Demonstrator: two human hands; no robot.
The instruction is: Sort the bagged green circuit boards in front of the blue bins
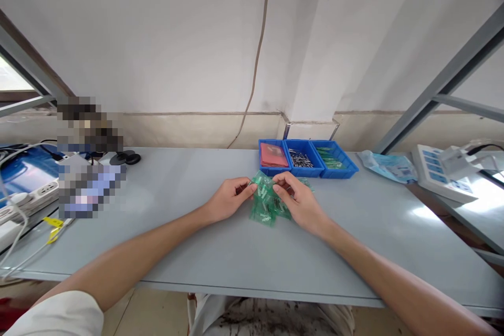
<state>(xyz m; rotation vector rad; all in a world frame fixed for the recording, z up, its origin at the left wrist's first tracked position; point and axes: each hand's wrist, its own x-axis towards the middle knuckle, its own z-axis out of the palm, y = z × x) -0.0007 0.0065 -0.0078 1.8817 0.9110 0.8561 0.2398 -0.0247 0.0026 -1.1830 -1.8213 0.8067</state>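
A small clear-green plastic bag (263, 205) with pale print hangs over the table between my hands. My left hand (230, 198) pinches its upper left corner between thumb and fingers. At the upper right corner, my right hand (301, 200) grips the same bag, thumb against curled fingers. More green bags lie under and behind it, partly hidden by my right hand, and dark slim pieces show in them. Just beyond my hands stand three joined blue bins: the left bin (271, 171) has red packets (273, 155), the middle bin (307, 172) metal pieces (301, 158), the right bin (342, 174) green bags (329, 158).
The grey table (177, 268) runs up to the wall. To the right lie a light blue plastic packet (388, 165) and a white power strip (443, 176). Cables, another power strip (37, 194) and black round pieces (125, 158) are at the left. Metal posts rise at both sides.
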